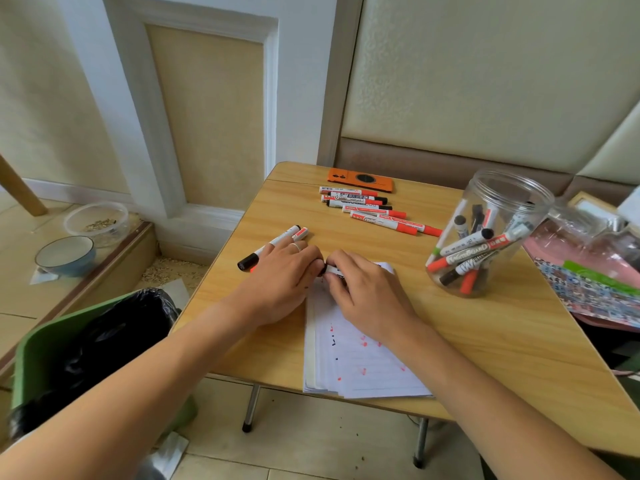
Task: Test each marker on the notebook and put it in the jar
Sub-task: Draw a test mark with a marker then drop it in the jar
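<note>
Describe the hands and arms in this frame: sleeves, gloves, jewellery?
Both forearms are bare as far as the frame shows: no sleeves, gloves, watch or wristband in view. The left hand wears one thin, pale, silver-looking ring on one finger. The right hand shows no ring or other wear. No markings or tattoos are visible on either arm.

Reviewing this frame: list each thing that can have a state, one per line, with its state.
jar: upright, lidless, partly filled with markers.
notebook: open, red and black test marks on page.
held marker: gripped by both hands over the notebook.
left hand: gripping the marker's end.
right hand: fingers curled round the marker.
row of markers: capped, lying flat.
phone: face down.
</note>
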A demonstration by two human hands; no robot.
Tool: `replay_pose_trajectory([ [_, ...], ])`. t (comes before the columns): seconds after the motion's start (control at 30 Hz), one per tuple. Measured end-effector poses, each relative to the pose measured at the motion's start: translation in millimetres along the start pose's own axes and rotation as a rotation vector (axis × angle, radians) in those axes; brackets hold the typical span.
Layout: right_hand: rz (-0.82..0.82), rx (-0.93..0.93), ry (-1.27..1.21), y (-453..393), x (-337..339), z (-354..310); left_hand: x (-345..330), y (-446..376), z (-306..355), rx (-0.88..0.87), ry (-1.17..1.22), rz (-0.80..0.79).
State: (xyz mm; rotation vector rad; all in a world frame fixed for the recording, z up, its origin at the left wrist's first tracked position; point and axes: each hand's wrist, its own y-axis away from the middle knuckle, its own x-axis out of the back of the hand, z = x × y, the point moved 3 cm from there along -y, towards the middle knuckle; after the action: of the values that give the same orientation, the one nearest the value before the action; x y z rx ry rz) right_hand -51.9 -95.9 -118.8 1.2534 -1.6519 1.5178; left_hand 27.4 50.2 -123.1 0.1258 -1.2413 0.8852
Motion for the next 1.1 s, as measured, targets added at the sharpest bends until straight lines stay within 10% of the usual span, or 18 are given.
replay_pose_trajectory([
  [1.1, 0.229, -0.213, -0.243, 0, -1, 4, -8, -40, -8, 0.084, -0.197, 0.201],
])
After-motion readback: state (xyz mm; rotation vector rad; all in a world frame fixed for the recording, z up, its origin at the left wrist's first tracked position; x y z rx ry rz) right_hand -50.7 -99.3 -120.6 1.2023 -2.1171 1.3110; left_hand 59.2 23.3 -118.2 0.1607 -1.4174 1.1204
